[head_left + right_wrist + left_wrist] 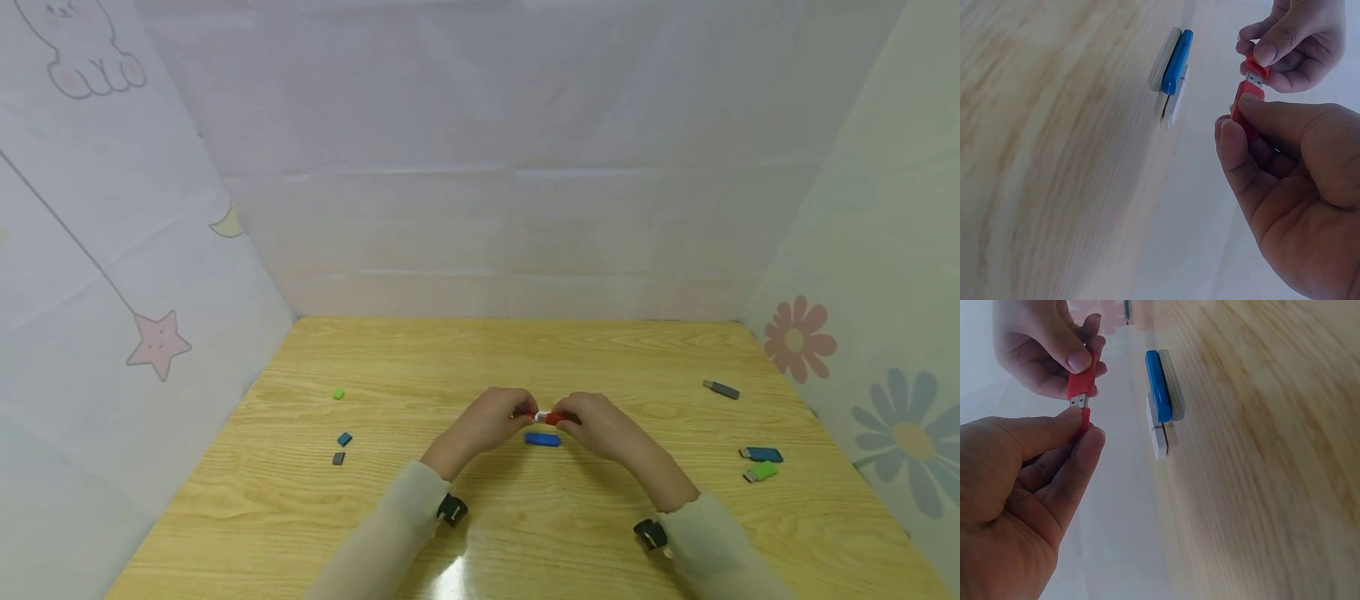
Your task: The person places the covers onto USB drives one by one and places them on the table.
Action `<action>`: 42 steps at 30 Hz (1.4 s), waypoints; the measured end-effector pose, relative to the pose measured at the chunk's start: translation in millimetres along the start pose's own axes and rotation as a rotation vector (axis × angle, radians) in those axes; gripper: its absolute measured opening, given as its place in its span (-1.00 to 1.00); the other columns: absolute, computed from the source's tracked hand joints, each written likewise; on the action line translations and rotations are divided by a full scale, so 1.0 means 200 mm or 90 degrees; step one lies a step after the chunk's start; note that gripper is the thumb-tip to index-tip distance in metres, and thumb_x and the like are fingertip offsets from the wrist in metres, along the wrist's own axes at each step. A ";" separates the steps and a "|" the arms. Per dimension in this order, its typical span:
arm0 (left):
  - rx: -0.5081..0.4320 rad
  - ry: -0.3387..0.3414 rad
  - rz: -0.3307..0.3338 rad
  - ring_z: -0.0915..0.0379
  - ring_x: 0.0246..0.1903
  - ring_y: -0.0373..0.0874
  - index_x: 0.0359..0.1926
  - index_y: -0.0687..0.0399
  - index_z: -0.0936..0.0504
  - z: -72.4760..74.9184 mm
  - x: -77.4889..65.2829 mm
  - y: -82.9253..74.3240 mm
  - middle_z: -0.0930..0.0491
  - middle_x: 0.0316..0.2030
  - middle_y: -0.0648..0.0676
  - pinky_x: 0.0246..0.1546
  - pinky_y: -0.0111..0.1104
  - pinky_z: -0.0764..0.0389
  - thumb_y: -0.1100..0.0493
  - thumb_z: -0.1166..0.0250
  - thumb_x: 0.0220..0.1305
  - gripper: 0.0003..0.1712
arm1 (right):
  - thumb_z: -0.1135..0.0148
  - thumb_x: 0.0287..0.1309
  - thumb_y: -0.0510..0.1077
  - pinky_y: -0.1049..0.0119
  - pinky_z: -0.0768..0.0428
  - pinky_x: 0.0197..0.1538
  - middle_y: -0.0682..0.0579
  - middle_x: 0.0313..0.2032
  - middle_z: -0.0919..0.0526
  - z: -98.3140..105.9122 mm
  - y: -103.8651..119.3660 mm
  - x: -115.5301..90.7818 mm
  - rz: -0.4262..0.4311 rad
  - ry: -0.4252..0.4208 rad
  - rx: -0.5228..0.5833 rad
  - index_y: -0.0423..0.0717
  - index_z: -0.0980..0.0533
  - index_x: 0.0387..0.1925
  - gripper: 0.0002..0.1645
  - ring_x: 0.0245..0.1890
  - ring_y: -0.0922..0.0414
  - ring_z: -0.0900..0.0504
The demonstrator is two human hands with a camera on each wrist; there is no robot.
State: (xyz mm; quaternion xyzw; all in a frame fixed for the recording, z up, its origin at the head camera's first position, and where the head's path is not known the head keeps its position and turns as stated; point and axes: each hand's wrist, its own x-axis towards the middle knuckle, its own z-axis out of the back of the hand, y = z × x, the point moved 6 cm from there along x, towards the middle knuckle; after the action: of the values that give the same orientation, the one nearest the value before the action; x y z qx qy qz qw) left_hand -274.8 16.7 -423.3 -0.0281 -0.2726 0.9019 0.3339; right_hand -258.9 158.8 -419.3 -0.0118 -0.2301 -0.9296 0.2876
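Note:
Over the middle of the table, my right hand (600, 425) pinches the body of a red USB stick (1250, 94) between thumb and fingers. My left hand (489, 423) pinches its small red cap (1086, 419) at the other end. Between body and cap the metal plug (1254, 79) shows bare, its tip at the cap's mouth in the right wrist view. Below the hands in the head view lies a blue USB stick (542, 439) with its cap end closed. Just beyond it in the left wrist view lies a white USB stick (1159, 440), partly hidden by the blue one.
On the table's left lie a green cap (338, 394), a blue cap (344, 438) and a grey cap (338, 458). Uncapped sticks lie on the right: a grey one (723, 390), a blue one (763, 455) and a green one (763, 472). Printed cloth walls surround the table.

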 end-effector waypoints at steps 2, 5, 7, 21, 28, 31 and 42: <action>-0.002 -0.001 -0.002 -0.50 -0.33 -0.40 -0.18 0.00 -0.59 0.00 0.00 -0.01 -0.62 -0.31 -0.15 -0.30 -0.56 -0.51 0.14 -0.24 0.25 -0.87 | -0.27 0.11 -0.23 0.43 -0.47 -0.41 0.14 -0.42 -0.59 0.00 0.00 0.00 0.004 -0.003 0.000 -0.09 -0.61 -0.30 -0.91 -0.46 0.31 -0.47; -0.001 -0.003 -0.002 -0.50 -0.32 -0.41 -0.19 -0.02 -0.59 0.00 0.00 -0.01 -0.63 -0.30 -0.15 -0.29 -0.57 -0.51 0.13 -0.24 0.25 -0.87 | -0.27 0.11 -0.24 0.43 -0.47 -0.42 0.15 -0.42 -0.59 0.00 0.01 0.00 0.009 -0.009 -0.001 -0.10 -0.61 -0.30 -0.91 -0.47 0.32 -0.47; -0.001 -0.004 -0.001 -0.50 -0.32 -0.41 -0.19 -0.03 -0.59 0.00 0.01 -0.01 -0.63 -0.31 -0.15 -0.29 -0.57 -0.51 0.12 -0.24 0.25 -0.88 | -0.27 0.11 -0.25 0.44 -0.47 -0.42 0.15 -0.43 -0.59 0.00 0.01 0.00 0.003 -0.009 0.003 -0.10 -0.61 -0.30 -0.91 -0.48 0.32 -0.47; 0.009 -0.019 -0.002 -0.49 -0.36 -0.42 -0.20 -0.05 -0.60 -0.01 0.02 0.00 -0.62 -0.32 -0.15 -0.33 -0.58 -0.51 0.10 -0.24 0.25 -0.89 | -0.27 0.11 -0.24 0.46 -0.48 -0.42 0.16 -0.42 -0.58 0.00 0.01 0.00 -0.014 -0.001 0.017 -0.11 -0.61 -0.27 -0.89 -0.48 0.33 -0.47; 0.008 -0.020 0.005 -0.49 -0.36 -0.42 -0.20 -0.05 -0.60 -0.01 0.03 0.00 -0.63 -0.32 -0.15 -0.34 -0.58 -0.50 0.10 -0.24 0.25 -0.89 | -0.26 0.12 -0.24 0.46 -0.46 -0.43 0.17 -0.43 -0.57 0.00 0.01 0.00 -0.007 -0.003 0.020 -0.10 -0.61 -0.29 -0.90 -0.49 0.33 -0.45; 0.008 -0.020 0.011 -0.49 -0.37 -0.42 -0.21 -0.06 -0.60 -0.01 0.03 0.00 -0.63 -0.32 -0.15 -0.35 -0.58 -0.50 0.10 -0.25 0.25 -0.89 | -0.26 0.12 -0.24 0.46 -0.46 -0.44 0.17 -0.43 -0.57 0.00 0.01 0.00 -0.002 -0.006 0.022 -0.10 -0.61 -0.29 -0.91 -0.49 0.34 -0.45; -0.013 -0.014 0.009 -0.47 -0.38 -0.46 -0.22 -0.08 -0.60 -0.02 0.04 0.00 -0.61 -0.36 -0.20 -0.34 -0.59 -0.50 0.09 -0.26 0.24 -0.90 | -0.24 0.14 -0.25 0.46 -0.48 -0.42 0.16 -0.42 -0.59 0.00 0.03 0.00 0.002 -0.004 0.035 -0.10 -0.61 -0.26 -0.88 -0.47 0.34 -0.46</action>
State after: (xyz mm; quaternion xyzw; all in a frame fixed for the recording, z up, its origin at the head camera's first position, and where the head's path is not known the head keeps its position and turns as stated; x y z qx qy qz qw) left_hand -280.7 22.8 -425.8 -0.0235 -0.2856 0.9016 0.3240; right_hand -256.6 154.4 -416.4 -0.0072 -0.2568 -0.9225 0.2882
